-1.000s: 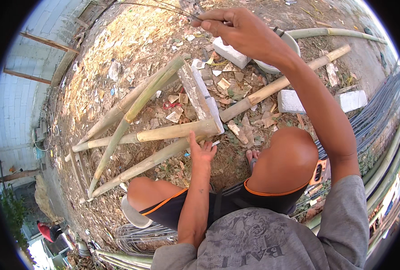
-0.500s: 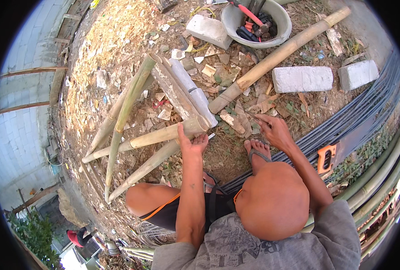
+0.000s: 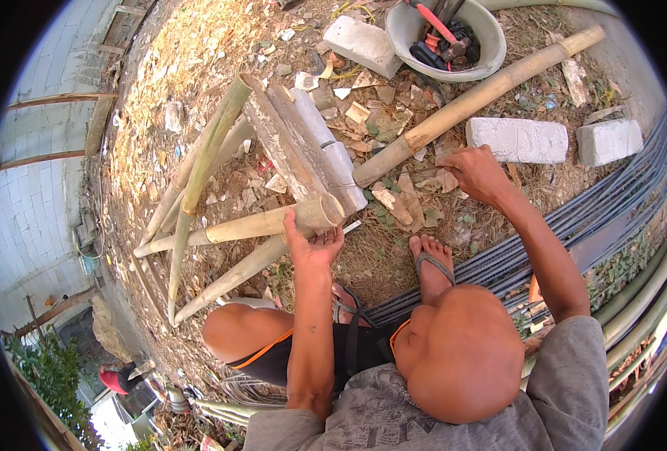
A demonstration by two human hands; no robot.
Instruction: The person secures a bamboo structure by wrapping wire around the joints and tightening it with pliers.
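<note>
My left hand [image 3: 315,242] grips the thick cut end of a bamboo pole [image 3: 258,224], thumb along its side and fingers curled below. This pole is part of a frame of joined bamboo pieces lying on the ground, with an upright-looking greenish split bamboo [image 3: 212,150] crossing it. Another bamboo leg [image 3: 228,282] slants away underneath. Beside the pole's end lie a weathered split piece [image 3: 285,143] and grey cylinders [image 3: 337,158]. My right hand [image 3: 478,174] hovers over the litter near a white block [image 3: 517,140], fingers pinched together; what they hold is too small to make out.
A grey bucket [image 3: 499,56] holds a red-handled hammer and other tools. A long bamboo pole [image 3: 484,101] slants across the ground. More white blocks [image 3: 362,46] lie about. Dark steel rods [image 3: 559,218] and bamboo poles [image 3: 638,304] run along the right. A person [image 3: 116,378] is far off lower left.
My right hand has moved up and right, away from my foot and toward the white block. My left hand stays on the bamboo pole. The saw's orange handle is now mostly hidden by my arm.
</note>
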